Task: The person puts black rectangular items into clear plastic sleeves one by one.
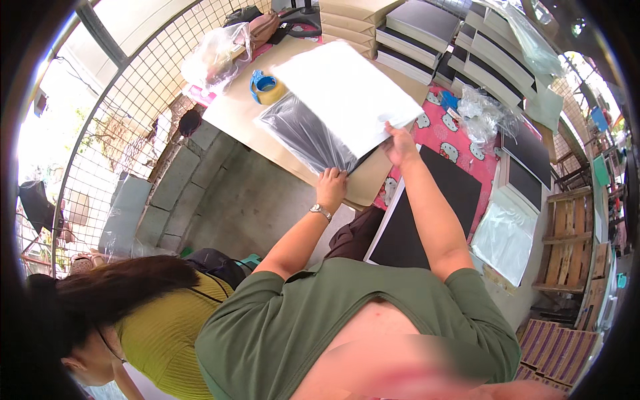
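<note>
Clear plastic wrap (303, 133) covers a dark flat board on the brown paper (230, 120) of the table. At its near edge, my left hand (331, 189) has its fingers closed on the plastic and the board's corner. A large white sheet (350, 90) overlaps the far right part of the wrapped board. My right hand (400, 147) pinches the near right corner of that sheet, thumb on top. A roll of yellowish tape with a blue dispenser (267, 85) lies just beyond the wrapped board's left end.
Stacks of black-topped boards (421, 23) and brown packets (352, 27) stand at the back. A large black board (430, 207) lies beside my right forearm, near crumpled plastic (485, 120). Another person (167, 327) is close on my left. Wire mesh (127, 100) borders the left side.
</note>
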`<state>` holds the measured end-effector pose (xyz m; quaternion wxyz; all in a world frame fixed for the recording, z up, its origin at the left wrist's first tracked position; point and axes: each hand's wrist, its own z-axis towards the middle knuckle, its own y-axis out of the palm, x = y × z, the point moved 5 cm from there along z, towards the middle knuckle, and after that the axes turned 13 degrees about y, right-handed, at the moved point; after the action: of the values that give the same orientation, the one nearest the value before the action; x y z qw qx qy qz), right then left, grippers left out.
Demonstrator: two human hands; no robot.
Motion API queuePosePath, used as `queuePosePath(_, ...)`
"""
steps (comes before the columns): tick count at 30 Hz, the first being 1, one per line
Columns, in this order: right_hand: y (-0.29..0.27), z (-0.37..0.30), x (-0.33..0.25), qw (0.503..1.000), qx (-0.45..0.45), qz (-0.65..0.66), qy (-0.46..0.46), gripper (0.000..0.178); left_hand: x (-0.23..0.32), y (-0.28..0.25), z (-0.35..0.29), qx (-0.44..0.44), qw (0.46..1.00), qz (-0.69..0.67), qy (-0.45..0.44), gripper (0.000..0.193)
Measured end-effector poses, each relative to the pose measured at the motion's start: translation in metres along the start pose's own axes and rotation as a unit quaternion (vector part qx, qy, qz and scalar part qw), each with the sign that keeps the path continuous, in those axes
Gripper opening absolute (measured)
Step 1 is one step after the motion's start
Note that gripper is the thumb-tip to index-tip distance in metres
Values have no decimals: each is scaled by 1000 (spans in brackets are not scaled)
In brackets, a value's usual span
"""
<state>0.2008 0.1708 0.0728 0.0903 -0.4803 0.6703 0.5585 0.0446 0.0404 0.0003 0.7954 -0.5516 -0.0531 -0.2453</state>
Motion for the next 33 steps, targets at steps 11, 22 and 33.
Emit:
queuePosePath(11,-55,60,95,965,162,-173,114,35,6,4,-3,93,993,-58,34,27)
queuePosePath(22,-32,32,76,926,282,-235,85,34,27,-42,-43,137,989,-57,-7,38)
queuePosePath(33,-166,-198,-105,749,472,-347,-312,30,-36,-32,10,-73,991,92,-68,87)
